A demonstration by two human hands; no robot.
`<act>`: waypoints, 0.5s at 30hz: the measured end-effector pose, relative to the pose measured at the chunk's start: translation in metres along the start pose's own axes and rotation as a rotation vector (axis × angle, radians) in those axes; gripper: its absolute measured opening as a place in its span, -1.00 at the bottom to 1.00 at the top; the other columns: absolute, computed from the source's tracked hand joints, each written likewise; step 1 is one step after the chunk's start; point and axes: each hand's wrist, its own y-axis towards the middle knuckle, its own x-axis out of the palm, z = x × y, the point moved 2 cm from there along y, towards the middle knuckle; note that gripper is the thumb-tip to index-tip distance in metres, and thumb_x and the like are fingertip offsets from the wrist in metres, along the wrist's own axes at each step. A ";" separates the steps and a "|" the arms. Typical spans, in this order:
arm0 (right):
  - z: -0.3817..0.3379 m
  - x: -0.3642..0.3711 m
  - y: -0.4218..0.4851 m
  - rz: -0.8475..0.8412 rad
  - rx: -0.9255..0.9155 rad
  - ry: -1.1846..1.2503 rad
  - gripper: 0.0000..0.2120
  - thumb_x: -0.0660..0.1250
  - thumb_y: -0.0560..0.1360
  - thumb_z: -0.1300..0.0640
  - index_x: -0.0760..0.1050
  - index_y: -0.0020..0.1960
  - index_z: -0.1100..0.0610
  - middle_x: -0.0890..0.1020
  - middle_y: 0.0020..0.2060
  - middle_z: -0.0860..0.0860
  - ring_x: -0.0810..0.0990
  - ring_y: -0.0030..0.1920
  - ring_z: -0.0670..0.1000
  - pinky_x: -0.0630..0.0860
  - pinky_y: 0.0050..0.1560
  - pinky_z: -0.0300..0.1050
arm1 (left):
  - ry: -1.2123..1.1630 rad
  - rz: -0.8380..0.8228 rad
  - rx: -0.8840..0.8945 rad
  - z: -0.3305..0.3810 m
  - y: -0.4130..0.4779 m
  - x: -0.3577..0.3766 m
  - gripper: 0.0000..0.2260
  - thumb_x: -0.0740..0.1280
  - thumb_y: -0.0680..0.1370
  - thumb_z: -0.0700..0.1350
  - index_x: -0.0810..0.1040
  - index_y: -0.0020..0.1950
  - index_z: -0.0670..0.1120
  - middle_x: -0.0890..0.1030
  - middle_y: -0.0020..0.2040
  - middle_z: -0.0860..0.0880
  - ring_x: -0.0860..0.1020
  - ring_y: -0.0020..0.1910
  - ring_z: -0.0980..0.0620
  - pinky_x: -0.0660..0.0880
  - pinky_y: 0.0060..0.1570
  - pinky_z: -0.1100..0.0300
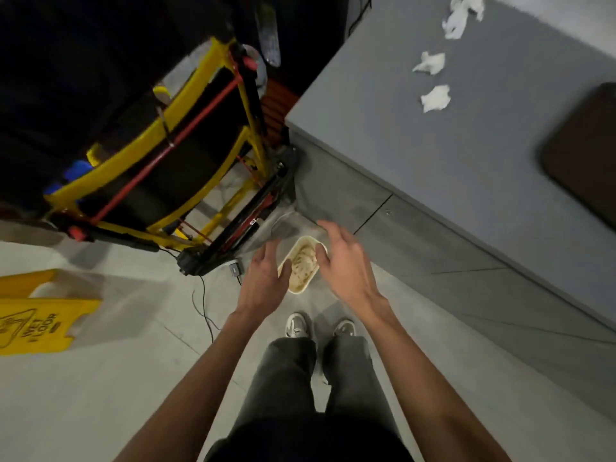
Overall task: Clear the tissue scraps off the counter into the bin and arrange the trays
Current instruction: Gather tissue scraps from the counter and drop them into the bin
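Left hand (263, 281), right hand (343, 261) spread, empty, flanking bin (297, 291); tissue scraps (435, 98) on counter (433, 168); likely tray (583, 155), blurred

Matt, smooth grey counter (450, 155) at upper right, carrying crumpled white paper tissue scraps (436, 98). Glossy yellow plastic wet-floor sign (43, 315) at left. Smooth pale floor tiles (116, 378).

A yellow cart frame (160, 135) with red bars stands up and left of the left hand (263, 278), its black base corner near that hand. A small black box (236, 269) with a thin black cable (203, 308) lies on the pale floor (100, 395) just left of it. A yellow wet-floor sign (36, 315) sits well apart, farther left, and grey-and-white shoes (296, 325) and dark trousers (293, 378) show below the right hand (346, 265).
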 end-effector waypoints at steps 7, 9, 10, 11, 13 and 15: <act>-0.018 -0.081 -0.022 0.158 0.013 0.089 -0.60 0.32 0.68 0.10 0.42 0.50 -0.03 0.60 0.31 -0.01 0.65 0.09 0.04 0.58 0.23 -0.07 | -0.068 0.047 0.114 0.066 -0.003 -0.045 -0.63 0.34 0.66 -0.09 0.42 0.47 0.02 0.58 0.37 -0.02 0.55 0.34 -0.02 0.55 0.29 0.04; -0.012 -0.101 -0.022 0.201 0.035 0.092 -0.63 0.32 0.68 0.08 0.44 0.48 -0.03 0.60 0.32 -0.03 0.63 0.18 0.01 0.53 0.28 -0.12 | -0.061 0.042 0.143 0.079 0.007 -0.048 -0.66 0.32 0.67 -0.06 0.45 0.45 0.02 0.58 0.37 0.00 0.55 0.35 0.01 0.53 0.32 0.03; -0.006 -0.110 -0.021 0.221 0.049 0.091 -0.64 0.33 0.68 0.08 0.46 0.47 -0.03 0.60 0.33 -0.04 0.61 0.24 0.00 0.50 0.32 -0.13 | -0.052 0.041 0.161 0.085 0.013 -0.048 -0.68 0.32 0.67 -0.05 0.48 0.43 0.00 0.59 0.36 0.00 0.56 0.34 0.01 0.54 0.32 0.03; 0.000 -0.118 -0.018 0.239 0.060 0.086 -0.64 0.33 0.68 0.07 0.47 0.46 -0.03 0.60 0.34 -0.05 0.59 0.29 -0.02 0.48 0.35 -0.14 | -0.042 0.037 0.170 0.092 0.020 -0.048 -0.69 0.31 0.67 -0.05 0.50 0.42 -0.02 0.60 0.34 -0.01 0.57 0.32 0.01 0.54 0.31 0.06; 0.015 -0.133 -0.009 0.274 0.076 0.084 -0.66 0.33 0.67 0.08 0.50 0.44 -0.02 0.61 0.33 -0.05 0.58 0.33 -0.03 0.44 0.40 -0.17 | -0.016 0.028 0.178 0.108 0.036 -0.046 -0.71 0.32 0.67 -0.06 0.53 0.39 -0.04 0.61 0.32 -0.01 0.58 0.29 0.03 0.51 0.27 0.19; 0.034 -0.149 0.006 0.311 0.097 0.097 -0.68 0.35 0.66 0.12 0.54 0.41 0.01 0.63 0.30 -0.04 0.60 0.31 -0.02 0.42 0.41 -0.20 | 0.015 0.020 0.198 0.126 0.058 -0.043 -0.73 0.32 0.67 -0.08 0.55 0.37 -0.03 0.62 0.29 0.01 0.59 0.25 0.05 0.44 0.20 0.30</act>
